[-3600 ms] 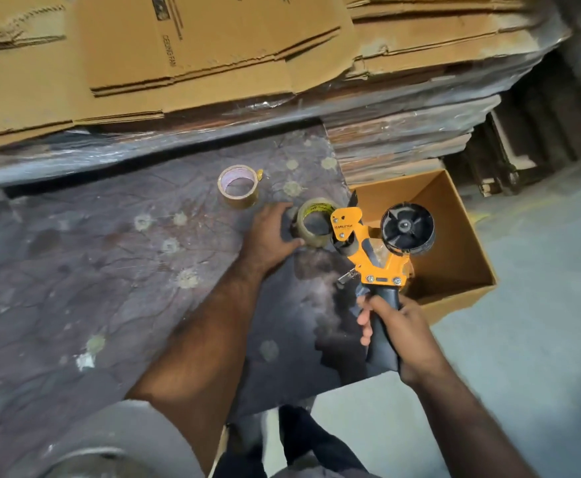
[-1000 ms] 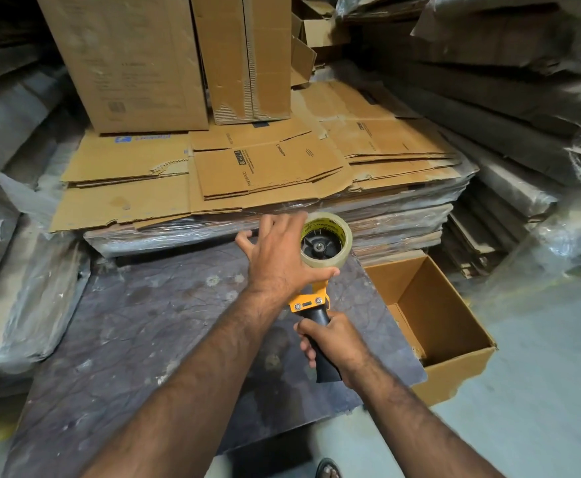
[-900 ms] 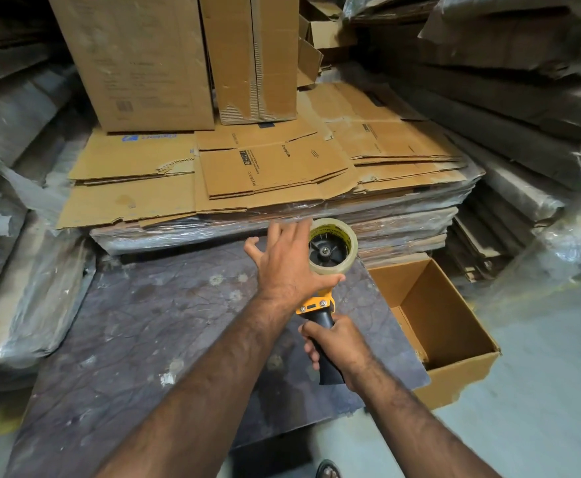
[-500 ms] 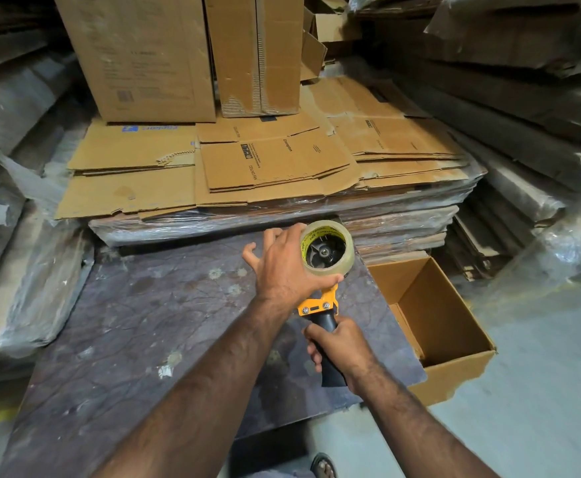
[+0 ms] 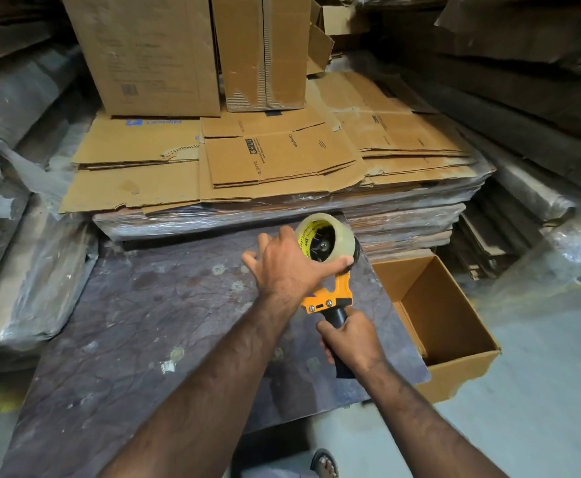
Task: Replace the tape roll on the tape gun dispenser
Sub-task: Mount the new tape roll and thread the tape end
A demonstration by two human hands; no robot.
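An orange tape gun (image 5: pixel 332 295) with a black handle stands upright above the dark board. My right hand (image 5: pixel 349 339) is closed around the handle. A clear tape roll (image 5: pixel 341 236) with a yellow inner core sits on the gun's black hub at the top. My left hand (image 5: pixel 284 270) grips the roll from the left, thumb under its lower edge and fingers behind it. The gun's front end is hidden behind my left hand.
The dark mottled board (image 5: pixel 151 326) serves as work surface. An open cardboard box (image 5: pixel 454 363) stands on the floor to the right. Flattened cartons (image 5: pixel 275 160) are stacked behind, upright boxes (image 5: pixel 151 53) beyond. Plastic-wrapped bundles (image 5: pixel 16 257) lie at the left.
3.6 s ago the roll lay on the board and the hub was bare; now the roll is on the hub. In the last second my left hand has turned slightly on it.
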